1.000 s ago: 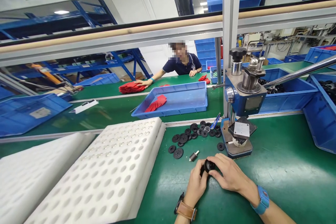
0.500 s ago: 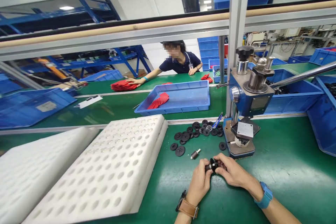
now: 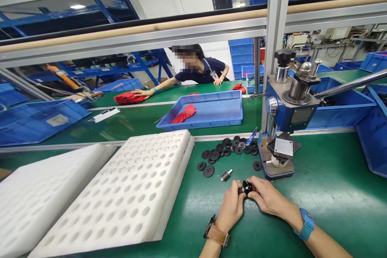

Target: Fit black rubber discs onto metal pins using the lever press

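Note:
My left hand (image 3: 232, 201) is closed on a small dark cylindrical rotor (image 3: 241, 190), its near end hidden by the fingers. A black round disc (image 3: 246, 187) sits against the rotor's right end, pinched by my right hand (image 3: 266, 194). The two parts touch; how far one is seated in the other I cannot tell. Beyond my hands lies a loose rotor with a pale shaft (image 3: 226, 175). Several black discs (image 3: 214, 155) are scattered behind it, and a single disc (image 3: 256, 165) rests by the base of the hand press (image 3: 282, 157).
White foam trays (image 3: 121, 193) with rows of round holes stand on the left, some holes filled. Blue tweezers (image 3: 251, 137) lie by the discs. A blue bin (image 3: 211, 123) holds red cloth pieces (image 3: 185, 114). Across the bench a co-worker (image 3: 202, 68) reaches toward a red stack (image 3: 130, 97).
My hands keep their hold on the rotor and disc, with barely any shift. The co-worker has leaned left, sliding the red stack that way. The view has tilted slightly.

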`<state>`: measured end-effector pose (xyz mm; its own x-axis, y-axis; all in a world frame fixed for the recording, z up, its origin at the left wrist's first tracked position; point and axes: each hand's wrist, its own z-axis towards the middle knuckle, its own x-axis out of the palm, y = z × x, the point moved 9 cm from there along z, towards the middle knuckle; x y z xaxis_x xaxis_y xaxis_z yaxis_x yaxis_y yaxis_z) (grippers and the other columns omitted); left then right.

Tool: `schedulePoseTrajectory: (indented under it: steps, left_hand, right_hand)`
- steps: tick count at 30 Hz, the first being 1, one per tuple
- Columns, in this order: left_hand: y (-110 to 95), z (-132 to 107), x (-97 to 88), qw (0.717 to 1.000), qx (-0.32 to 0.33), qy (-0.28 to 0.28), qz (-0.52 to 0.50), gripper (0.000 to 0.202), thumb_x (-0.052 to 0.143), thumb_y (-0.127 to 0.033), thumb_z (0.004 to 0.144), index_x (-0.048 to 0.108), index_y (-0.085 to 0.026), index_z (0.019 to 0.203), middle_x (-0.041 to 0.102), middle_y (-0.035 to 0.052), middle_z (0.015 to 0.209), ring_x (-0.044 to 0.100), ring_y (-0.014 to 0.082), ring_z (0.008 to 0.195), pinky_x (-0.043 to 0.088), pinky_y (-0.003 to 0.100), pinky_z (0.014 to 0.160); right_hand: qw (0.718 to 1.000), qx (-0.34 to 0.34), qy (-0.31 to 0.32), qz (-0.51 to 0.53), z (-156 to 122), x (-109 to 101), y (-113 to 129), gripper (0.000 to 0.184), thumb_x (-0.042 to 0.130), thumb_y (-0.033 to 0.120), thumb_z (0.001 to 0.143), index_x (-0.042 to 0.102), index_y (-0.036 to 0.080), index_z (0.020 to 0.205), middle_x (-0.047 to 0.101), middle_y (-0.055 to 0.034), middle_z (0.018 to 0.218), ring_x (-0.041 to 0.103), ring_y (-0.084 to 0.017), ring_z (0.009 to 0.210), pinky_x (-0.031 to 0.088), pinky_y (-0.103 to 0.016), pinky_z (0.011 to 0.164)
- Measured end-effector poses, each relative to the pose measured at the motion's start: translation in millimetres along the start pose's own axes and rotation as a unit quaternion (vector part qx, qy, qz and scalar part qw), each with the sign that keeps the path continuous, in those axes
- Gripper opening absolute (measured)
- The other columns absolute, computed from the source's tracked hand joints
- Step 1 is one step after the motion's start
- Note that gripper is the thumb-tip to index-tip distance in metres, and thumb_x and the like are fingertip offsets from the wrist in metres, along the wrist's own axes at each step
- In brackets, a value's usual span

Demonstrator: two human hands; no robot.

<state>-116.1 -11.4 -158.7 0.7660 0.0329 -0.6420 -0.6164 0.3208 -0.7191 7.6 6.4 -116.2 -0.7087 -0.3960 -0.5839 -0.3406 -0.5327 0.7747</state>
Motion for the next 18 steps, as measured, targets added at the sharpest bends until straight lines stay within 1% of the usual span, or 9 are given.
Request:
schedulePoseTrajectory:
  steps: [6, 9, 12, 15, 18]
  left_hand:
    - [-3, 0, 1.5, 1.000, 0.021, 0.001, 0.005, 0.015, 0.041, -0.013, 0.093, 0.045, -0.023, 0.105, 0.066, 0.0104, 0.100, 0.067, 0.0253, 0.088, 0.053, 0.037, 0.077]
    - [1, 0, 0.9, 1.000, 0.012, -0.007, 0.001, 0.015, 0.042, -0.016, 0.094, 0.047, -0.022, 0.107, 0.067, 0.0113, 0.102, 0.067, 0.0259, 0.090, 0.053, 0.038, 0.078]
    - [6, 2, 0.1, 1.000, -0.001, -0.017, -0.013, 0.014, 0.045, -0.020, 0.094, 0.048, -0.022, 0.107, 0.067, 0.0107, 0.100, 0.067, 0.0260, 0.090, 0.053, 0.039, 0.078]
    - [7, 4, -5.5, 0.997, -0.010, -0.045, -0.060, 0.011, 0.049, -0.024, 0.093, 0.051, -0.021, 0.103, 0.066, 0.0087, 0.097, 0.066, 0.0248, 0.087, 0.053, 0.039, 0.079]
    - [-4, 6, -16.7, 0.984, -0.009, -0.080, -0.159, 0.014, 0.055, -0.033, 0.093, 0.054, -0.021, 0.097, 0.064, 0.0059, 0.092, 0.064, 0.0220, 0.084, 0.053, 0.036, 0.078]
  right_hand:
    - [1.000, -0.011, 0.012, -0.016, 0, -2, 2, 0.010, 0.051, 0.014, 0.094, 0.049, 0.023, 0.097, 0.058, -0.0018, 0.089, 0.053, -0.019, 0.079, 0.038, -0.029, 0.068]
    - [1.000, -0.015, 0.004, -0.011, 1, -3, -1, 0.010, 0.053, 0.015, 0.094, 0.049, 0.023, 0.100, 0.060, -0.0015, 0.089, 0.055, -0.018, 0.077, 0.039, -0.028, 0.067]
    - [1.000, -0.017, -0.014, -0.009, 1, -1, -5, 0.015, 0.053, 0.015, 0.094, 0.051, 0.022, 0.107, 0.061, -0.0011, 0.088, 0.056, -0.017, 0.075, 0.040, -0.027, 0.066]
    - [0.999, -0.025, -0.043, -0.013, 1, -2, -4, 0.024, 0.054, 0.016, 0.095, 0.052, 0.020, 0.118, 0.062, -0.0027, 0.092, 0.057, -0.017, 0.077, 0.044, -0.028, 0.069]
    - [0.996, -0.052, -0.071, -0.023, 0, -8, 12, 0.032, 0.057, 0.018, 0.094, 0.052, 0.019, 0.125, 0.063, -0.0062, 0.099, 0.058, -0.019, 0.086, 0.047, -0.032, 0.076]
